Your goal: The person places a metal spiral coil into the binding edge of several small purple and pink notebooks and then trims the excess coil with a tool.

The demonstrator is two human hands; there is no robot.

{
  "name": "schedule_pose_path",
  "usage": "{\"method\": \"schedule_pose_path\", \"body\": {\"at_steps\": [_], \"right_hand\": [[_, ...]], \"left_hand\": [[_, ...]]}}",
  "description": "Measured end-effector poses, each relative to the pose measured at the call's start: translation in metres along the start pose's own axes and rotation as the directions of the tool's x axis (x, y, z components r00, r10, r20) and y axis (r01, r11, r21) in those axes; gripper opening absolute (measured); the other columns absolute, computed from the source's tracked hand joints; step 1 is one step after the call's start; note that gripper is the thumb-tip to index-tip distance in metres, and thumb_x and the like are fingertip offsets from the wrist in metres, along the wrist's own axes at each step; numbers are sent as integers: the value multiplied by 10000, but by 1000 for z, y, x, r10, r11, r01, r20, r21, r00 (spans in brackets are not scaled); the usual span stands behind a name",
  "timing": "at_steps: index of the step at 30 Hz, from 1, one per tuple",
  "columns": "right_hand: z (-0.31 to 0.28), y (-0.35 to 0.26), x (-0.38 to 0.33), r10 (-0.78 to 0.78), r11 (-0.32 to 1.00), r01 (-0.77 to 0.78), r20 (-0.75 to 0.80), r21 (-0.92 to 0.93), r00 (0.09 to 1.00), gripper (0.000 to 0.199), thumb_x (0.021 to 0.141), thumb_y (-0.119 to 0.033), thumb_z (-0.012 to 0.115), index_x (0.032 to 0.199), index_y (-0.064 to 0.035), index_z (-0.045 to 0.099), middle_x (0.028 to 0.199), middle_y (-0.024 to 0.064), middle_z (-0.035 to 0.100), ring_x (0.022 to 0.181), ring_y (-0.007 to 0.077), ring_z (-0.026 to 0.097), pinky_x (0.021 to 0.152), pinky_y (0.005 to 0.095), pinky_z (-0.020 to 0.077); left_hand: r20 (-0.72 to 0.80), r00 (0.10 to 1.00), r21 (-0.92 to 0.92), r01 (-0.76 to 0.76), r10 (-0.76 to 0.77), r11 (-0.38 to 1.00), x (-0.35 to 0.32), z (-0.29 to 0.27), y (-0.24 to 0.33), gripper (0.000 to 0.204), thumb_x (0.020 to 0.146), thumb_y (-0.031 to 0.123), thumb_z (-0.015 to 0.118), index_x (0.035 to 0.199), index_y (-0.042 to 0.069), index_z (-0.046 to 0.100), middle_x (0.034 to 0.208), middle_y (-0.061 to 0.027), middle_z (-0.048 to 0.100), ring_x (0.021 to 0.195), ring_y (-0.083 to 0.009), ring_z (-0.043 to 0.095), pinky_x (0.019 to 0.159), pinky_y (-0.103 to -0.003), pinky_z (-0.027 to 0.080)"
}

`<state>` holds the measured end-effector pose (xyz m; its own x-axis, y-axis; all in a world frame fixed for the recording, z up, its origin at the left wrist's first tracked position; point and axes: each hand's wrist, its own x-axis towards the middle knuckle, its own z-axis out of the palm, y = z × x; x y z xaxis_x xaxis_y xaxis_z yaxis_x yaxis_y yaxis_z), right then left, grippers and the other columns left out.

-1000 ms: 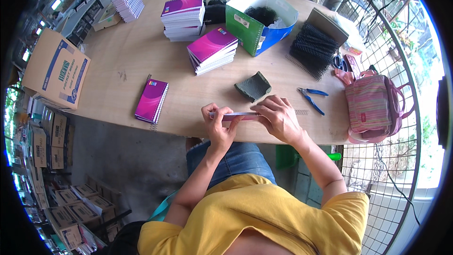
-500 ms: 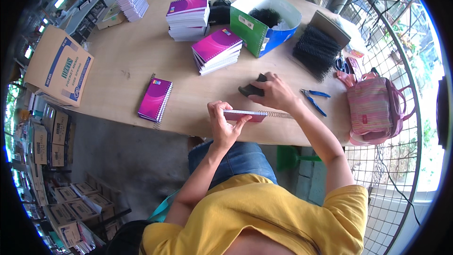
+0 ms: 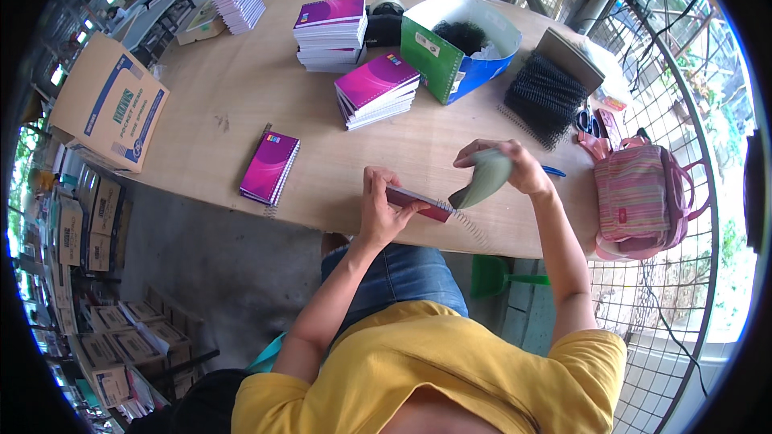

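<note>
Near the table's front edge, my left hand (image 3: 381, 210) grips a small purple notebook (image 3: 435, 210) stood on its edge, thumb on the near cover. A loose wire coil (image 3: 474, 230) runs out from the notebook's right end and droops toward the table edge. My right hand (image 3: 523, 167) is raised just right of the notebook, closed on a curved grey-green flat piece (image 3: 486, 175), blurred by motion; its exact kind is unclear. The lower tip of that piece comes close to the coil's start. Blue-handled pliers (image 3: 553, 170) lie mostly hidden behind my right hand.
Another purple notebook (image 3: 270, 167) lies at left, a coil end sticking out. Farther back are notebook stacks (image 3: 376, 90) (image 3: 330, 32), a cut-open box (image 3: 434, 56) holding black coils, and a pile of black coils (image 3: 547, 96). A carton (image 3: 112, 104) and striped bag (image 3: 639, 197) flank the table.
My right hand has lifted the flat piece off the table and brought it nearer the notebook. The notebook's right end has tilted down, and its coil now droops.
</note>
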<state>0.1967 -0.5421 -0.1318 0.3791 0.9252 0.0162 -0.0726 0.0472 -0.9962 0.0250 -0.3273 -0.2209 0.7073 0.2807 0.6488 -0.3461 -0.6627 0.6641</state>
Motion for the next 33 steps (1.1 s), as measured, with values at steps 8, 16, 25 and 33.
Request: {"method": "schedule_pose_path", "body": {"at_steps": [8,16,25,33], "right_hand": [[4,22,-15,85,932,-112,-93,-344,992,430,1018,-315,452,1120,42,670,1024,147,693,983,216,602,936,364,459],[19,8,-13,-35,873,2,-58,-488,998,448,1047,-325,479,1027,69,692,1103,202,680,1001,257,637,880,354,490],[7,21,-27,-55,984,28,146,178,988,678,909,-538,597,1069,115,685,1178,245,637,1118,334,593,978,392,442],[6,7,-19,36,981,-39,-15,-191,999,662,924,-524,579,1115,103,674,1040,191,634,982,300,601,904,375,461]], "left_hand": [[10,999,-74,36,-36,997,0,3,4,652,692,351,906,1045,35,458,919,-107,478,868,-297,469,751,-437,437],[36,999,17,30,-30,999,-4,4,1,651,683,362,908,1026,39,459,913,-107,477,870,-294,457,735,-428,434],[15,999,-69,38,-37,997,5,8,4,640,697,371,898,1026,41,458,911,-105,468,859,-285,465,747,-427,437],[35,999,-90,-9,13,996,6,10,-4,624,709,392,895,988,53,452,892,-77,435,814,-231,457,715,-369,426]]}}
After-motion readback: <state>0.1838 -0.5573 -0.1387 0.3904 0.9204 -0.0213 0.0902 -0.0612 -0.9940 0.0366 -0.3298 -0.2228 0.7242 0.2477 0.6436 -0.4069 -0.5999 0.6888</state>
